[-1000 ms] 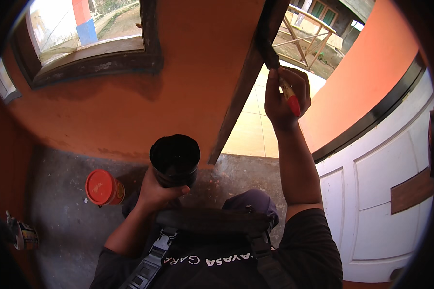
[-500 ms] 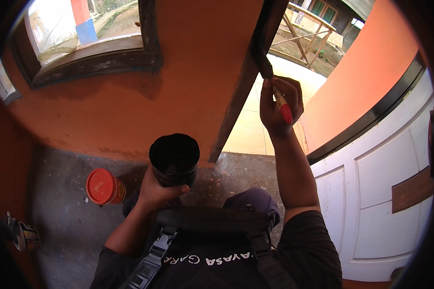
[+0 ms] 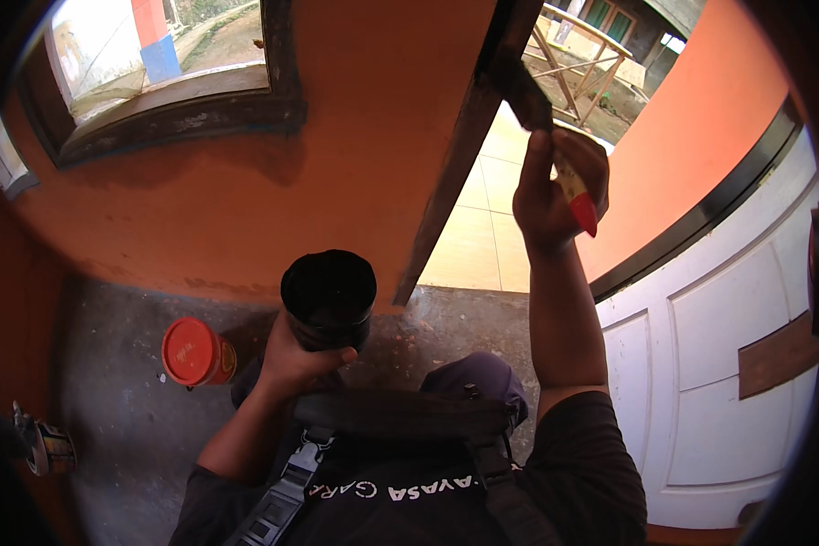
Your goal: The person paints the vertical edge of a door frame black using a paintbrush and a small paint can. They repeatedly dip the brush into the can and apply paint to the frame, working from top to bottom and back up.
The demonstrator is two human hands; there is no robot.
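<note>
My right hand (image 3: 562, 187) is closed round a paintbrush (image 3: 577, 196) with a wooden, red-tipped handle. Its dark bristle end meets the dark door frame (image 3: 448, 173) high on the opening's left side. The frame's upper part looks darker than its lower part, which is brown. Low in front of me, my left hand (image 3: 302, 360) grips a black paint container (image 3: 329, 300) from its near side, thumb on the right. The container is open at the top, and its inside is dark; I cannot make out the paint level.
An orange wall (image 3: 364, 136) with a dark-framed window (image 3: 182, 123) stands ahead. On the grey floor (image 3: 136, 437) sit a red-lidded bucket (image 3: 191, 351) and, far left, a small can (image 3: 53, 446). A white panelled door (image 3: 701, 364) stands at the right; tiled floor lies beyond the doorway.
My right hand has shifted right and slightly up, and the brush now leans more to the side, its bristle end higher on the frame. My left hand and the container have barely moved.
</note>
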